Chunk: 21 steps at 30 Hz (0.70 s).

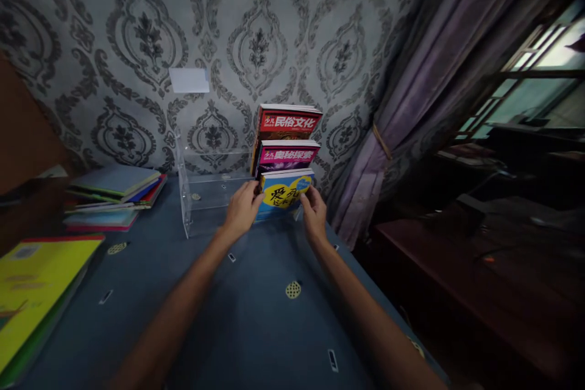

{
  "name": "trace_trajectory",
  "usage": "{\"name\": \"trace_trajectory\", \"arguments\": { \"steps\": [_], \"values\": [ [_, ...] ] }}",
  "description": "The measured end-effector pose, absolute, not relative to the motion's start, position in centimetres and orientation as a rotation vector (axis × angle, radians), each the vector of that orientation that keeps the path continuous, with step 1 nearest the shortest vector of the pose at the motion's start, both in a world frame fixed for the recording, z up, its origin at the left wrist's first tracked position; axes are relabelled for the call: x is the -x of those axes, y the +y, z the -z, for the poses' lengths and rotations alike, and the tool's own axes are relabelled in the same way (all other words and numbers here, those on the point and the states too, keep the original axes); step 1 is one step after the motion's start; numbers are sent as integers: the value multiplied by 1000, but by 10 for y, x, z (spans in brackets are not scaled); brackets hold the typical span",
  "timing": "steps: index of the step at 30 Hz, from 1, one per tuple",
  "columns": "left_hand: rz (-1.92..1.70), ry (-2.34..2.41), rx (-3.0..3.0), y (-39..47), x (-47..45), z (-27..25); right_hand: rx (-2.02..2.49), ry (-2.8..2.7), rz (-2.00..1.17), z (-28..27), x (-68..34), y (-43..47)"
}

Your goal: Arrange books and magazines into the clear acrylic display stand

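Note:
A blue book [280, 214] with a yellow heart on its cover stands in the lowest tier of a clear stepped book rack [183, 195]. My left hand [242, 210] grips its left edge, thumb toward the cover. On its right edge my right hand [314, 212] is closed, fingers partly behind the book. Directly behind rises a book with a pink title band [289, 152]. Taller still, at the back, is a book with a red title band [287, 123]. All of them occupy the rack's right side; its left part shows bare clear plastic.
At the left, a stack of books [114, 181] lies against the wall, with yellow-covered books [46, 280] nearer me. The blue tablecloth [228, 323] covers the table. A tied purple curtain [379, 140] hangs right of the rack, beside a dark reddish surface [439, 256].

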<state>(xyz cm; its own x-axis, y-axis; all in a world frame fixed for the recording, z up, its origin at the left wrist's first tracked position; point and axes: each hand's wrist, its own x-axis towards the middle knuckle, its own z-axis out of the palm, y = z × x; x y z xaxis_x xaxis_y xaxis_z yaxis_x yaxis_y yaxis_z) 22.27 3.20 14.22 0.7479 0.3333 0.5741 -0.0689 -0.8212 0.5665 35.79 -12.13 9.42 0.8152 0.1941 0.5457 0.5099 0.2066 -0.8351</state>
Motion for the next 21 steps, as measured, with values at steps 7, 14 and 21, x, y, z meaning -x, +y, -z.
{"name": "trace_trajectory", "arguments": {
  "steps": [7,14,21],
  "values": [
    [-837,280,-2590,33,-227,-161,1306,-626,256,-90,-362,-119],
    [-835,287,-2598,32,-228,-160,1321,-597,248,-82,-371,-122],
    [-869,341,-2518,31,-226,-159,1508,-586,345,-71,-374,-129]
  ]
}}
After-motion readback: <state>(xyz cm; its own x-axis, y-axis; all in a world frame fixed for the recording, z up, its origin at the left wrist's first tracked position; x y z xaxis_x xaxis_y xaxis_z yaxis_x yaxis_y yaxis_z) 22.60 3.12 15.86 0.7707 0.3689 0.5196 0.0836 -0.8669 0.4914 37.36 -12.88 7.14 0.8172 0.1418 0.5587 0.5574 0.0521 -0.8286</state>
